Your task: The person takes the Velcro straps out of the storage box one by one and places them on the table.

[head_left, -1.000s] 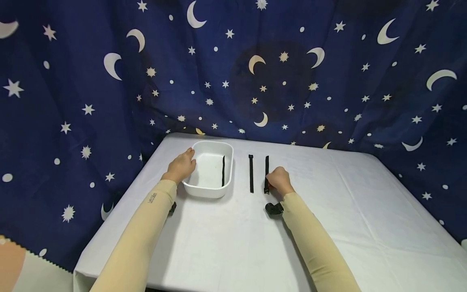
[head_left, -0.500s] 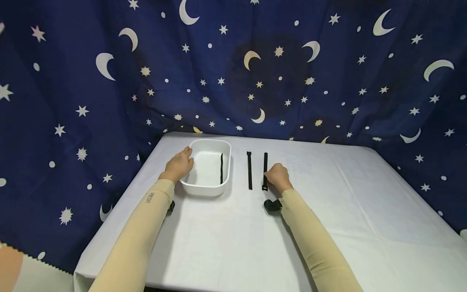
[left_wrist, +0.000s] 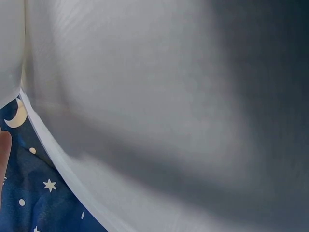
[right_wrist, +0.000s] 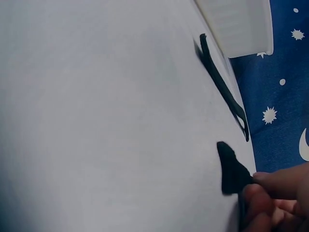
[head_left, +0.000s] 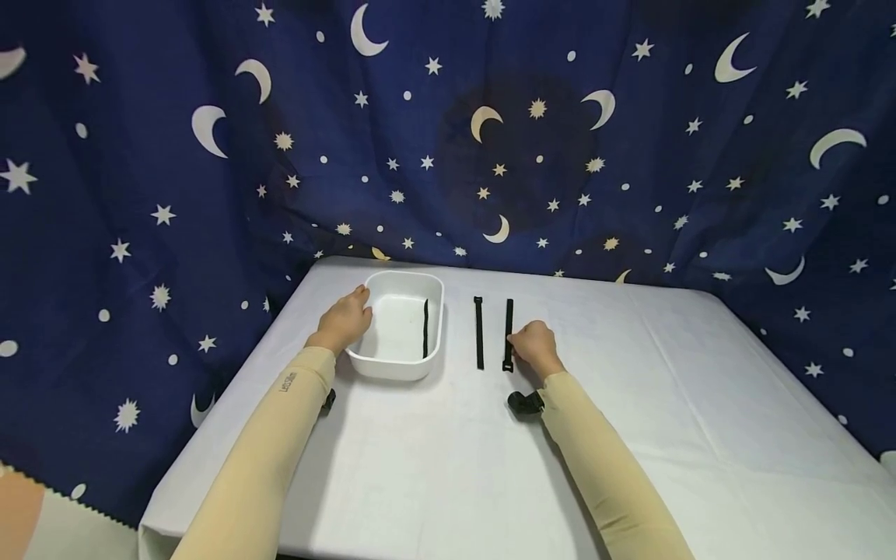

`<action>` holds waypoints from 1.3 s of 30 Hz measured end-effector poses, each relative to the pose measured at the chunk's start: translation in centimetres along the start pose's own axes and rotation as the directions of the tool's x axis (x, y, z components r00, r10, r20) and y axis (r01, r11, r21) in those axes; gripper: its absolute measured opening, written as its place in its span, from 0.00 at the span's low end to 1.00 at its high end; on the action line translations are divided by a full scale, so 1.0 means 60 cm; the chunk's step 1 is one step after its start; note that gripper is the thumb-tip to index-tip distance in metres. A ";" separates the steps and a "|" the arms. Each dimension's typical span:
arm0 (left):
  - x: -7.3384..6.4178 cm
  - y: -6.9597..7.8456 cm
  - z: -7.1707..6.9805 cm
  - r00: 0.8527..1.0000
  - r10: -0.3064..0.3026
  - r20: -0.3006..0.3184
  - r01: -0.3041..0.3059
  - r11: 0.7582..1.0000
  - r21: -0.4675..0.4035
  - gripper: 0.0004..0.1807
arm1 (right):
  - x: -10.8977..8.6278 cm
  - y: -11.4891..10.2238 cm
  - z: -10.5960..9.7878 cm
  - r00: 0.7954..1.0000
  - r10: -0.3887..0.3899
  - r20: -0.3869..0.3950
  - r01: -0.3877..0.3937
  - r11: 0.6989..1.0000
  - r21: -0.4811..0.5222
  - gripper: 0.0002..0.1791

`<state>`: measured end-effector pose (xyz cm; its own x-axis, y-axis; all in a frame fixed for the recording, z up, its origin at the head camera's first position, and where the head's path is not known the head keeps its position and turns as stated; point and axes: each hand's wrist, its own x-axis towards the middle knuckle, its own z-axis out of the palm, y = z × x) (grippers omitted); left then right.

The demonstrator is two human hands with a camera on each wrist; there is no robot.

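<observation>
My left hand [head_left: 343,319] grips the left rim of a white rectangular tub [head_left: 392,369], thumb over the inner side; one of its fingers [left_wrist: 4,150] shows outside the tub in the left wrist view. Inside the tub, near its right wall, lies a thin black strap [head_left: 425,330]. My right hand [head_left: 535,346] pinches a black fabric cable tie [head_left: 509,319] between thumb and fingertips, its wider slotted end toward me. In the right wrist view the pinched cable tie [right_wrist: 234,171] flares out beyond the fingertips. Between it and the tub lies another black cable tie [head_left: 479,334].
A white cloth [head_left: 448,467] covers the table. Behind and left of it hangs a dark blue curtain [head_left: 420,124] with moons and stars. A black wrist device [head_left: 525,402] juts out beneath my right sleeve.
The cable tie at my right hand looks flatter and straighter than a second ago. Both hands and the tub stay in place, while the head view shifts slightly.
</observation>
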<state>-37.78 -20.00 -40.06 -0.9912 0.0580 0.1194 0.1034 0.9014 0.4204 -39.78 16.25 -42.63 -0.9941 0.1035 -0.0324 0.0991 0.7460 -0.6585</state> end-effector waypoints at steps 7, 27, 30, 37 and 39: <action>0.002 -0.001 0.001 1.000 -0.009 -0.001 0.009 1.000 -0.015 0.31 | -0.007 -0.002 -0.002 0.999 -0.036 -0.018 0.037 0.999 0.023 0.17; -0.002 0.002 -0.004 1.000 0.003 0.016 -0.004 1.000 0.022 0.31 | -0.009 -0.049 -0.003 0.991 -0.114 -0.070 0.124 0.979 0.159 0.14; -0.002 0.002 -0.004 1.000 0.005 0.014 -0.005 1.000 0.021 0.31 | -0.010 -0.063 -0.002 0.991 -0.120 -0.065 0.130 0.972 0.194 0.14; 0.002 0.001 -0.003 1.000 0.001 0.019 -0.002 1.000 0.026 0.31 | -0.013 -0.086 0.002 0.990 -0.130 -0.063 0.141 0.964 0.224 0.12; 0.003 0.001 -0.003 1.000 0.002 0.016 -0.003 1.000 0.024 0.31 | -0.014 -0.090 0.004 0.990 -0.129 -0.061 0.140 0.963 0.228 0.11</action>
<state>-37.95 -20.02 -39.86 -0.9921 0.0671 0.1056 0.1040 0.9114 0.3982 -39.51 11.97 -39.20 -0.9941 0.0460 0.0987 -0.0535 0.5830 -0.8107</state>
